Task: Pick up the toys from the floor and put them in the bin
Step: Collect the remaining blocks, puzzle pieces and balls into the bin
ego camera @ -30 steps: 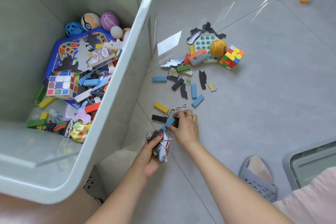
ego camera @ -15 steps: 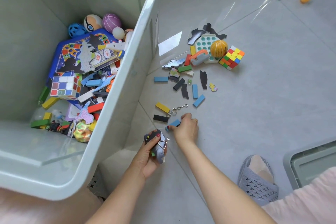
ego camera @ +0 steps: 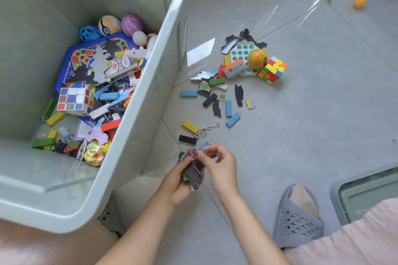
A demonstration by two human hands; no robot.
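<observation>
We look down on a grey tiled floor (ego camera: 301,135) with a large pale green bin (ego camera: 137,135) standing on it at the left. Inside the bin we see toys already piled: a blue game board (ego camera: 71,66), a white-faced puzzle cube (ego camera: 73,98), several balls (ego camera: 131,24) and coloured blocks. Loose toys lie on the tiles beside the bin: a colourful puzzle cube (ego camera: 272,69), an orange ball (ego camera: 257,58) on a pop-bubble board (ego camera: 240,49), blue, black, green and yellow blocks, a metal wire puzzle (ego camera: 206,129) and dark puzzle pieces. Farther off sits a small orange ball (ego camera: 360,1). Low in the middle, the left hand (ego camera: 178,180) grips a bundle of dark puzzle pieces (ego camera: 193,174) with a green block. The right hand (ego camera: 219,165) meets it, fingertips pinching something thin at the bundle's top; a blue block (ego camera: 204,145) shows just behind these fingers, and we cannot tell whether they hold it. A grey slipper (ego camera: 298,219) stands at the lower right.
</observation>
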